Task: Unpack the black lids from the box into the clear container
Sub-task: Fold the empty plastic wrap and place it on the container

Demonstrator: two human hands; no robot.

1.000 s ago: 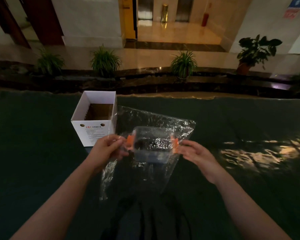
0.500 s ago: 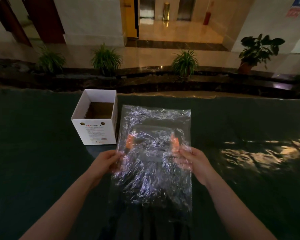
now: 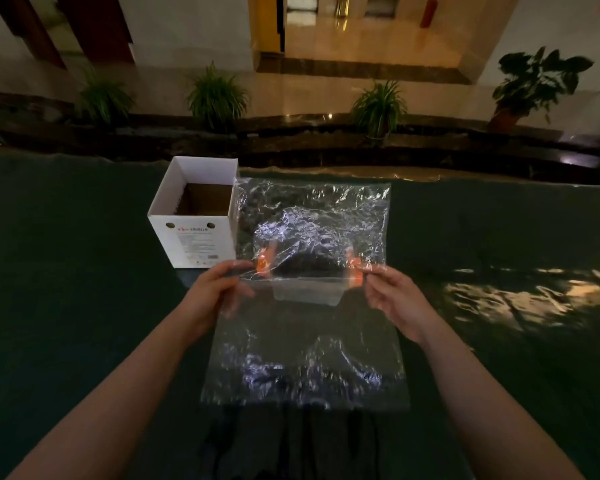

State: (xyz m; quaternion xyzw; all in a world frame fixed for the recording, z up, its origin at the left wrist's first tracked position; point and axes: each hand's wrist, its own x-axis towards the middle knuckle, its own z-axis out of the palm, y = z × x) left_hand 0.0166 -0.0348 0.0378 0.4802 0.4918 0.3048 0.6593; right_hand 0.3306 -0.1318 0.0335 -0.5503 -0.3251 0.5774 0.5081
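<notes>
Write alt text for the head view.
Two bare hands, left and right, hold a crinkled clear bag over a clear container with orange clips on a dark table. An open white box stands at left.

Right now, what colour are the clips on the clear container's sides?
Orange, one clip on each side of the clear container, seen through the plastic bag in the head view.

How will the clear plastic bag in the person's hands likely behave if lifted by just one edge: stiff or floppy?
Probably floppy: the plastic bag is thin and crinkled, draping below the left hand and right hand. Likely light, since fingertip pinches carry it. Its glossy film may be slippery.
</notes>
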